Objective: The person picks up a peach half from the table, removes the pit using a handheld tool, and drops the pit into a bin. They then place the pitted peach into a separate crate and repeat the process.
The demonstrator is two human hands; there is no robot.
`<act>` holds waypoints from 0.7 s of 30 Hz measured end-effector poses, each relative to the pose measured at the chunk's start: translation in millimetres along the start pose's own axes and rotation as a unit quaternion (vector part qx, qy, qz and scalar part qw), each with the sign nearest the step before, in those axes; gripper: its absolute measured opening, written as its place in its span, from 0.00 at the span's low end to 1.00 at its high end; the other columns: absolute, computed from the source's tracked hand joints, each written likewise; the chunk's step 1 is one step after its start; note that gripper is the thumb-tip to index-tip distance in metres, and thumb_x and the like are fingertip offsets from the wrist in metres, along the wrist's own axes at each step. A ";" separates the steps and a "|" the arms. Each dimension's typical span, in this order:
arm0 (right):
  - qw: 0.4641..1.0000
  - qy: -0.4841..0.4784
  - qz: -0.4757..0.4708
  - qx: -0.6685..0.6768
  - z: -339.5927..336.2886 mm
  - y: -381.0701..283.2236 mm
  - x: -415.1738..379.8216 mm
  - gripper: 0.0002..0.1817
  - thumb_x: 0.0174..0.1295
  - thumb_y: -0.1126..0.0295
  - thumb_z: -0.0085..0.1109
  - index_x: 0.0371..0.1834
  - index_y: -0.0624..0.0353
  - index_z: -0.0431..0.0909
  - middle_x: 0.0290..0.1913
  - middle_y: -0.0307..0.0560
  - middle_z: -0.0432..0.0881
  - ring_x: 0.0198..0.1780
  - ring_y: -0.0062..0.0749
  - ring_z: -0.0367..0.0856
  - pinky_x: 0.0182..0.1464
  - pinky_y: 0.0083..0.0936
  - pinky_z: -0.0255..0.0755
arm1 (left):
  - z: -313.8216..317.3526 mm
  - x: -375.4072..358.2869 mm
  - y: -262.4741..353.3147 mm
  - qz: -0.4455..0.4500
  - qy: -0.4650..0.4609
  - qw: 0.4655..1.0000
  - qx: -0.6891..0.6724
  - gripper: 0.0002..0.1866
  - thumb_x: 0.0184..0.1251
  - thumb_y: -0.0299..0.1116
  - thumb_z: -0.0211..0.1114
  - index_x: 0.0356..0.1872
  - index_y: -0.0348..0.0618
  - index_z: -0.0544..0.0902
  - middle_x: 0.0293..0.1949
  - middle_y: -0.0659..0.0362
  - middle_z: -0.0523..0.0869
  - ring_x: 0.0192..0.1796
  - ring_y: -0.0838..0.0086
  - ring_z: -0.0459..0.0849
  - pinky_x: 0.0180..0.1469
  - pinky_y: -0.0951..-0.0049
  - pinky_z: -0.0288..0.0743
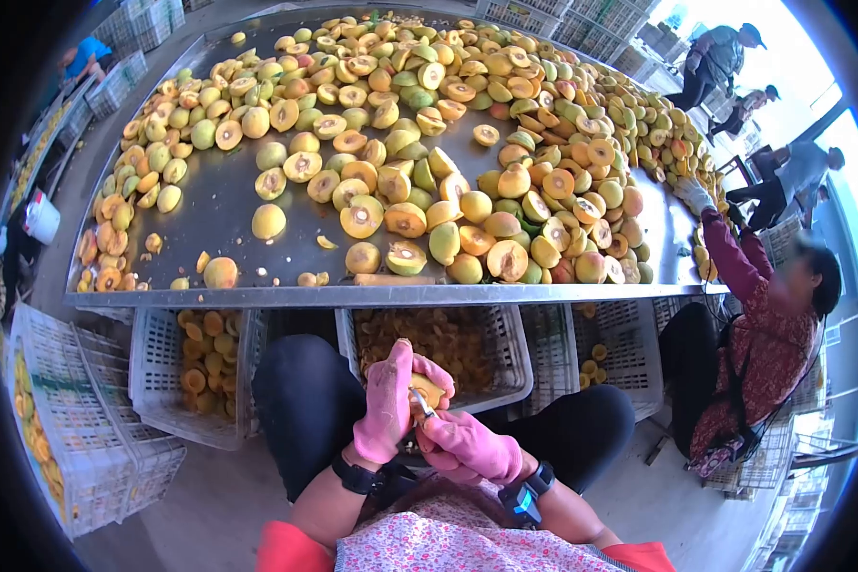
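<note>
Pink-gloved left hand point(388, 405) clutches yellow fruit point(431, 388), pink-gloved right hand point(472, 444) a metal tool point(422, 401); white plastic crates point(189, 419) nearby hold brownish scraps point(429, 334) and yellow halves point(212, 348).

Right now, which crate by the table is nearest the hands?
The middle crate, holding small orange-brown pieces, just beyond the left hand and right hand; the other crates stand farther off.

Fruit point(360, 216) lies spread on the table point(214, 200); beneath its near edge stand crates point(153, 362), and near its right corner sits a co-worker point(772, 348).
</note>
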State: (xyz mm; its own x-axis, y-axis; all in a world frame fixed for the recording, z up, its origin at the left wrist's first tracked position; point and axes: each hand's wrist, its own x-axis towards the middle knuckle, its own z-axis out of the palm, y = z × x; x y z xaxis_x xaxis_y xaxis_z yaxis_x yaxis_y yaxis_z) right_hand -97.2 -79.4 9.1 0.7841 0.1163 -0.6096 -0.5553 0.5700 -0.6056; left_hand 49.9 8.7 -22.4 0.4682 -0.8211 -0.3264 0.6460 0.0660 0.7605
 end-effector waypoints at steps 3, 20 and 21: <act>0.999 -0.030 -0.008 0.016 -5.6 7.0 1.1 0.25 0.78 0.40 0.50 0.39 0.52 0.72 0.22 0.32 0.67 0.17 0.15 0.58 0.18 0.18 0.50 | 2.4 -1.2 4.0 0.022 -0.024 0.999 0.016 0.35 0.86 0.55 0.43 0.27 0.36 0.82 0.27 0.52 0.87 0.27 0.72 0.84 0.35 0.72 0.80; 0.999 0.028 0.023 0.010 -7.4 22.2 -4.8 0.25 0.78 0.40 0.49 0.38 0.51 0.71 0.20 0.28 0.63 0.14 0.13 0.55 0.15 0.16 0.49 | 5.1 2.9 -12.9 -0.020 -0.044 0.991 0.129 0.37 0.85 0.57 0.44 0.24 0.35 0.83 0.24 0.53 0.86 0.25 0.72 0.83 0.34 0.73 0.79; 0.999 0.030 0.022 0.012 -9.6 25.8 -5.6 0.25 0.78 0.40 0.49 0.38 0.51 0.71 0.20 0.28 0.63 0.14 0.13 0.55 0.15 0.16 0.49 | 7.6 3.1 -11.3 -0.032 -0.044 0.992 0.115 0.37 0.85 0.55 0.43 0.24 0.35 0.83 0.24 0.53 0.86 0.26 0.72 0.84 0.35 0.73 0.79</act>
State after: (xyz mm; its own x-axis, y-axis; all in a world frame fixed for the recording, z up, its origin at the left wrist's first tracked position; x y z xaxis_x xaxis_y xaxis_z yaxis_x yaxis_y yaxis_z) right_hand -118.6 -73.1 -8.0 0.7414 0.0928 -0.6646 -0.5809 0.5845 -0.5664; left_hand 39.5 1.2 -27.8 0.3704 -0.8664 -0.3350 0.5123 -0.1103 0.8517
